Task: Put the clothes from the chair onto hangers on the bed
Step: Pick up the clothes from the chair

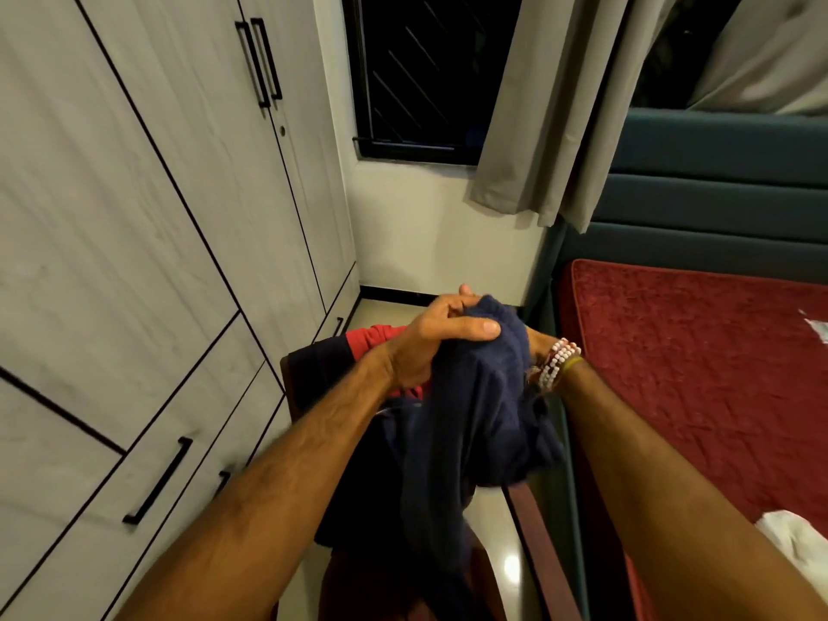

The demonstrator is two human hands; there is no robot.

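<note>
- The left hand's (430, 340) fingers are curled over the top of a bunched navy garment (475, 423). Its thumb is clamped flat across the front of the cloth, so this hand is gripping it firmly.
- One fingertip pokes up just behind the left knuckles; whose finger it is cannot be told.
- The right hand (535, 340) is almost wholly buried behind the same bunch of navy cloth, with only the heel of the hand and the wrist showing. Whether its fingers are clenched or slack cannot be told.
- Red-and-white beaded bracelets (559, 359) and a yellowish thread circle the right wrist, touching the garment's edge.
- The navy garment is held up above the wooden chair (537, 535). Its loose folds hang down between the two forearms toward the seat.
- A red garment (375, 336) lies on the chair's back, beneath the left wrist, with more dark cloth draped beside it.
- To the chair's right, just beside it, is the bed with a dark red quilted cover (694, 374).
- A white cloth (793, 537) lies on that cover, on the near side.
- A teal padded headboard (717, 181) stands at the far end of the bed, beyond the chair.
- To the chair's left stands a pale wood-grain wardrobe (134, 217) with black bar handles.
- Beyond the chair, a dark window (416, 73) sits in the far wall.
- A grey curtain (537, 109) hangs over the window's right side.
</note>
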